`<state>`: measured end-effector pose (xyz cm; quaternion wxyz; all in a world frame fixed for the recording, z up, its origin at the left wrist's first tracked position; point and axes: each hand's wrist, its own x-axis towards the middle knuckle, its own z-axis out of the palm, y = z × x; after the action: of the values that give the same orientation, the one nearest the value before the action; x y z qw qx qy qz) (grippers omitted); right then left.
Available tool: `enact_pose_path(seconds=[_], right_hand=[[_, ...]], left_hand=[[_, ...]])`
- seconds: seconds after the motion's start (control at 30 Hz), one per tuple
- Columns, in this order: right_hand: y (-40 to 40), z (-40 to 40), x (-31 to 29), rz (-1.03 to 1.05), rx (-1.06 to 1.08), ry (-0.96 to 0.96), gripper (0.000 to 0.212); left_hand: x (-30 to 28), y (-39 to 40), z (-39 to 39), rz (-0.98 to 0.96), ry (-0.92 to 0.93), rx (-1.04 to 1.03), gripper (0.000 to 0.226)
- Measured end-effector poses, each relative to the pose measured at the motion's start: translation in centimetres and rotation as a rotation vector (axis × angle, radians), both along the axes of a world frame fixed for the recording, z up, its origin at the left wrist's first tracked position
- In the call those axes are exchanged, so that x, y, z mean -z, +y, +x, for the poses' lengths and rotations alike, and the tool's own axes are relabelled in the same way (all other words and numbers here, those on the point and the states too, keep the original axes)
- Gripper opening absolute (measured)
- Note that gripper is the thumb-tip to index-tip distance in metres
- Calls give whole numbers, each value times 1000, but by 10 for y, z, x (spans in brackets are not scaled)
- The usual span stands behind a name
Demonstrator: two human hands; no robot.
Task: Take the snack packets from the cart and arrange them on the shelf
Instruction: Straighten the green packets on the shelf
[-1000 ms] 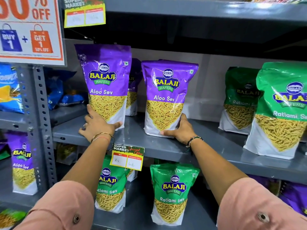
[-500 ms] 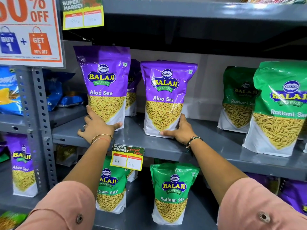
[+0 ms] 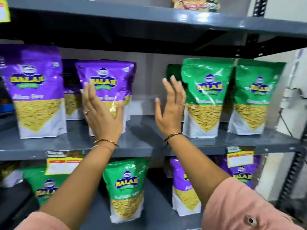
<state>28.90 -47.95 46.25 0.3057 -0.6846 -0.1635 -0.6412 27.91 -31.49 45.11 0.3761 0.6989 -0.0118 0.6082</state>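
Note:
Purple Aloo Sev packets stand upright on the grey middle shelf (image 3: pixel 144 143): one at the left (image 3: pixel 35 90) and one nearer the middle (image 3: pixel 106 80). My left hand (image 3: pixel 102 115) is raised flat with fingers spread in front of the middle purple packet, holding nothing. Just right of it, my right hand (image 3: pixel 169 108) is spread over the gap in the row, beside a green Ratlami Sev packet (image 3: pixel 205 97). Another green packet (image 3: pixel 254 97) stands further right. The cart is out of view.
The lower shelf holds green packets (image 3: pixel 127 188) and purple packets (image 3: pixel 186 188), with yellow price tags (image 3: pixel 64 165) on the shelf edge. An upper shelf (image 3: pixel 149 19) carries a red-yellow packet. A black upright post (image 3: pixel 294 171) stands at the right.
Both hands have let go of the two purple packets' bases and risen, fingers spread. The view has swung right, so the offer sign and blue packets have left the frame.

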Motion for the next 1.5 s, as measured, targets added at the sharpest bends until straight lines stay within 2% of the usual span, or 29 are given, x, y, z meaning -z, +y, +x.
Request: enact_pose_path(seconds=[0.1, 0.23, 0.37, 0.5, 0.63, 0.8, 1.5], right_hand=[[-78, -10, -18, 111, 177, -95, 64], [-213, -18, -15, 292, 379, 143, 101], [-308, -20, 8, 471, 347, 486, 140], [-345, -10, 32, 473, 241, 680, 150], [-352, 7, 42, 457, 134, 747, 148], [-355, 16, 41, 413, 138, 799, 137], [-353, 15, 39, 411, 130, 811, 128]], left_hand=[[-5, -91, -10, -17, 58, 228, 99], [8, -220, -12, 32, 281, 397, 127], [19, -301, -1, -40, 517, 302, 149], [25, -331, 16, -130, 624, 156, 159], [32, -335, 32, -168, 643, 56, 154], [31, -334, 42, -174, 634, -7, 151], [31, -330, 51, -144, 693, -1, 149]])
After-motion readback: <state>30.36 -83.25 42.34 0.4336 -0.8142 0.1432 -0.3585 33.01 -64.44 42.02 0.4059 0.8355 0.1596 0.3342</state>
